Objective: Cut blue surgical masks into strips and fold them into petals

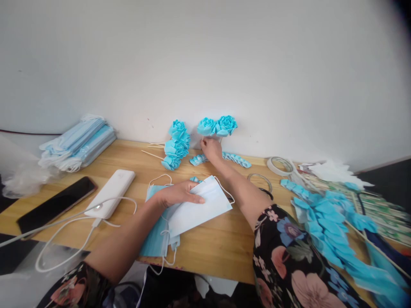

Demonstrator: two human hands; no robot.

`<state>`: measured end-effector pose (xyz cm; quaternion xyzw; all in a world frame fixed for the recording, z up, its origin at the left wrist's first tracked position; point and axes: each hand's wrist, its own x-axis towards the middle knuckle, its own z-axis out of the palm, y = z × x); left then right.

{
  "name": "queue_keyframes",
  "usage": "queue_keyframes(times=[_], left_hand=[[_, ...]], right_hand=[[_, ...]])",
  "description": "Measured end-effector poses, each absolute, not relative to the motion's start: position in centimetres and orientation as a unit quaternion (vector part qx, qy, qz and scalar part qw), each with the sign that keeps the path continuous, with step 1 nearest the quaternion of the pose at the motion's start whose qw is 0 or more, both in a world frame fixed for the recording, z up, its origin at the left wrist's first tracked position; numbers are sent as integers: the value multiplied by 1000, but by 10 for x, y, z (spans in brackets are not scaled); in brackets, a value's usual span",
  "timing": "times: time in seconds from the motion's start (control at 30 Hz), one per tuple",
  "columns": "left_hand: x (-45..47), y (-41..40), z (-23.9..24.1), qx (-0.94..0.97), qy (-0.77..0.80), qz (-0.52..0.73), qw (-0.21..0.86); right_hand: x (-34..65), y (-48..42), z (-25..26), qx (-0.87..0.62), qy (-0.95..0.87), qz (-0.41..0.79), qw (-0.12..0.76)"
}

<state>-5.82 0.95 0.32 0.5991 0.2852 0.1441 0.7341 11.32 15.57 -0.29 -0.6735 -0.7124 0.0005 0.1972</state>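
Note:
My left hand (184, 193) is closed on a face mask (199, 209), thumb on top, its white side turned up. Under it at the table's front edge lie more blue face masks (154, 239) with white ear loops. My right hand (212, 147) reaches to the wall, fingers pinched just beneath a blue flower (206, 126) and seemingly on its thin stem. Touching that bloom on the right is a second blue flower (226, 125). To the left, several blue flowers on sticks (176, 147) lie bunched together. Strips of folded blue petals (236, 160) lie behind my right wrist.
A stack of masks (78, 143) sits at the back left. Nearer are a phone (58, 203) and a white power bank (111, 194) with a looping cable. On the right are tape rolls (280, 166), scissors (261, 182) partly behind my arm, and a heap of blue petal strips (327, 224).

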Motion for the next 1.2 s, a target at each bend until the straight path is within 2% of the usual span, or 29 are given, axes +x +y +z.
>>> queue_keyframes(times=[0.23,0.53,0.7,0.87,0.97,1.2], left_hand=[[-59,10,3,610,294,145,722],[-57,7,4,601,297,135,730],[-57,7,3,602,302,136,727],[-58,7,2,602,314,139,721],[-58,7,1,599,314,138,724],[-57,6,4,597,312,125,728]], right_hand=[[120,144,6,-669,-718,7,193],[156,80,21,-644,-736,1,210],[192,66,42,-649,-701,-9,297],[210,72,77,-600,-699,-90,378],[208,82,93,-545,-750,-137,347],[191,110,103,-515,-803,-140,266]])
